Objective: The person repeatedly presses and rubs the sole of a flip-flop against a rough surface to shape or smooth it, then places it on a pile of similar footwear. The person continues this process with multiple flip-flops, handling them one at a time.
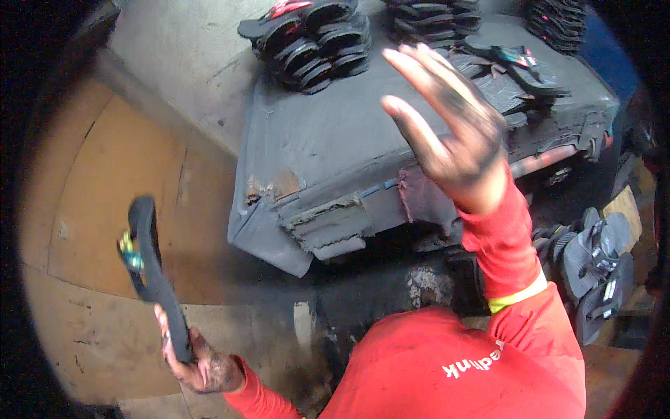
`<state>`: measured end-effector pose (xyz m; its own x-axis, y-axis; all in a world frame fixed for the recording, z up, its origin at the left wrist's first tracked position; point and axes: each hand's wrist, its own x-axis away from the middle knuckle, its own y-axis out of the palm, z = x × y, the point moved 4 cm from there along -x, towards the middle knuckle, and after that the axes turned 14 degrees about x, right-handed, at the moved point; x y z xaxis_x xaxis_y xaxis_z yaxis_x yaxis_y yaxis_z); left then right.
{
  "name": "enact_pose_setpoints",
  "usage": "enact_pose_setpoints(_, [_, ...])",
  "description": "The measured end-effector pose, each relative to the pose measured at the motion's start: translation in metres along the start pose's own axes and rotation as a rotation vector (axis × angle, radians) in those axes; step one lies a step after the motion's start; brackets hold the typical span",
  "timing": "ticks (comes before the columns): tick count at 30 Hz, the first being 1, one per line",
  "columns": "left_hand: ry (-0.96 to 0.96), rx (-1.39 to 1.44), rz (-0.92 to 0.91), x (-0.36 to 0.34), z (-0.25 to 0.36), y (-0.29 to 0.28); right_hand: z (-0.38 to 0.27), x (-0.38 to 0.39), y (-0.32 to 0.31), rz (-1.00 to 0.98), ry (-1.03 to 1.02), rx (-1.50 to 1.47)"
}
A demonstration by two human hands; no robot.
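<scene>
The left grip (pixel 199 364) is clasped around the lower end of a black sandal (pixel 163 283), held left of the desk (pixel 335 133) and apart from it. The right grip (pixel 460 133) is empty, raised, fingers extended. Stacked sandals (pixel 310 50) stand on the desk.

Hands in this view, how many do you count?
2: the left hand, at lower left, gripping a dark sandal; the right hand, open and empty, against the grey bench. Others may be hidden.

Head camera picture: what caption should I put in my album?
Left hand holding a dark sandal, right hand open and empty against a grey table.
</scene>
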<state>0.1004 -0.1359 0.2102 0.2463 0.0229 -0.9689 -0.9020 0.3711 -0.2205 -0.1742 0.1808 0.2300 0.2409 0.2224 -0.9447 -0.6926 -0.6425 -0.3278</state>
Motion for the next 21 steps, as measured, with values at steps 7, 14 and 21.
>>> enact_pose_setpoints(7, [0.167, 0.459, -0.209, -0.034, 0.009, 0.141, 0.054, 0.048, 0.133, -1.325, 0.308, 0.413])
enact_pose_setpoints(14, [-0.050, 0.359, -0.865, -0.012, 0.005, 0.284, 0.065, 0.062, 0.145, -1.272, 0.297, 0.349])
enact_pose_setpoints(21, [-0.226, 0.484, -0.878, -0.074, 0.041, 0.300, 0.069, 0.082, 0.172, -1.057, 0.290, 0.394])
